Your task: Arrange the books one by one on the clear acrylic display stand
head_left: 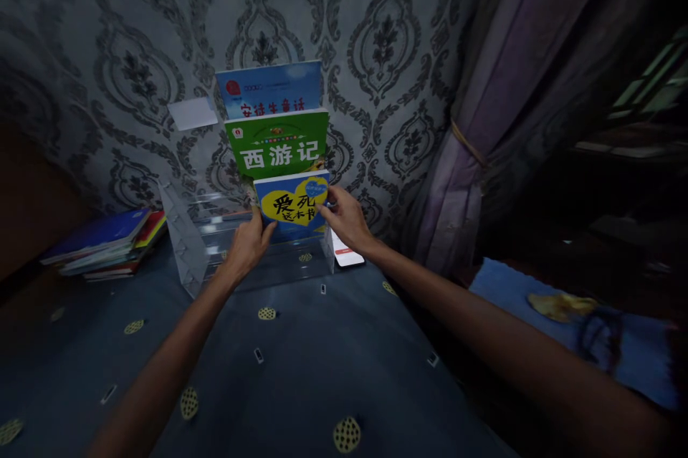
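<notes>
Gripping a blue-and-yellow paperback by opposite side edges, the left hand sat lower and the right hand higher, each half-curled, neither nearer. The thin, flat paperback stood upright between them at the clear plastic tiered rack; its long axis could not be told. Behind rose a glossy green Xiyouji book.

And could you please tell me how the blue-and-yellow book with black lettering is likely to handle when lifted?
The blue-and-yellow book is probably fairly stiff, since its cover looks flat between the left hand and right hand. It seems likely to be light, as only a thin white edge shows along its top.
</notes>
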{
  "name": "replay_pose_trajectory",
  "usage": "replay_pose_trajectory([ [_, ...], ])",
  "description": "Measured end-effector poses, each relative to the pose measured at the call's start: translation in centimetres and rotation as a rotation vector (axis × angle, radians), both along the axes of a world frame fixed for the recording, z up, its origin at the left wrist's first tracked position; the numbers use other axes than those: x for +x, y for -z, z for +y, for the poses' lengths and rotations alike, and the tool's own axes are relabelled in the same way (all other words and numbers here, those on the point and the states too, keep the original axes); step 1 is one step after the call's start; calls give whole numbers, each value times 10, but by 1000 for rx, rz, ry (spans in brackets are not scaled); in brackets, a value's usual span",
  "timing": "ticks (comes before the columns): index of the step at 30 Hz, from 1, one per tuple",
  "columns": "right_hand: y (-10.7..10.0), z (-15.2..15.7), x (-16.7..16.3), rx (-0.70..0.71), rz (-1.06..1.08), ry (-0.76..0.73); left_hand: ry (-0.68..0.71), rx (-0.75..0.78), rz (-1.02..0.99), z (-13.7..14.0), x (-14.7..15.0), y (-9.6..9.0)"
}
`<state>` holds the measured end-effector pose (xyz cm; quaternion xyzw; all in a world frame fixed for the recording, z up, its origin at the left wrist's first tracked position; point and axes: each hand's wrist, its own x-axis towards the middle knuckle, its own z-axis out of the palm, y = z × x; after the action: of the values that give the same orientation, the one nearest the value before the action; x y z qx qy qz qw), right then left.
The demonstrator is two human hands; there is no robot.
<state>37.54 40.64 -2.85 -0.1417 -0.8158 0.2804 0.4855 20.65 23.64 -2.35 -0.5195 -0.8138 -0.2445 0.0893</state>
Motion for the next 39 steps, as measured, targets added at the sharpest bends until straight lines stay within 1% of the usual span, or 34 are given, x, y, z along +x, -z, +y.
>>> replay_pose_trajectory([
  [3, 1, 1, 1, 77, -19, 26, -41, -19, 31, 0, 4, 1],
  [6, 1, 1, 4, 155, -62, 88, -125, -69, 100, 0, 11, -1],
  [8, 1, 2, 6, 181, -82, 120, -179, -105, 136, 0, 17, -4],
  [10, 2, 2, 6, 182, -75, 124, -200, -126, 143, -1, 22, -8],
  [16, 7, -1, 10, 163, -41, 128, -127, -63, 114, -11, 27, -12],
  [21, 4, -13, 16, 111, -44, 129, -73, 3, 118, -20, 30, -8],
  [24, 1, -21, 20, 77, -42, 140, -31, 69, 134, -31, 25, -2],
  [26, 2, -24, 26, 69, -40, 150, -40, 124, 152, -46, 12, 3],
  [28, 7, -27, 35, 58, -42, 164, -113, 181, 166, -70, -10, 8],
  [30, 16, -31, 47, 43, -44, 182, -257, 234, 167, -99, -42, 11],
  [33, 35, -40, 67, 8, -65, 176, -524, 285, 150, -140, -100, 13],
  [35, 49, -50, 78, -32, -107, 130, -675, 255, 119, -157, -137, 13],
  [36, 56, -56, 82, -56, -133, 98, -726, 221, 103, -161, -154, 13],
  [37, 63, -61, 85, -78, -161, 68, -759, 180, 91, -163, -169, 13],
  [39, 77, -71, 88, -85, -207, 31, -778, 82, 75, -162, -193, 13],
])
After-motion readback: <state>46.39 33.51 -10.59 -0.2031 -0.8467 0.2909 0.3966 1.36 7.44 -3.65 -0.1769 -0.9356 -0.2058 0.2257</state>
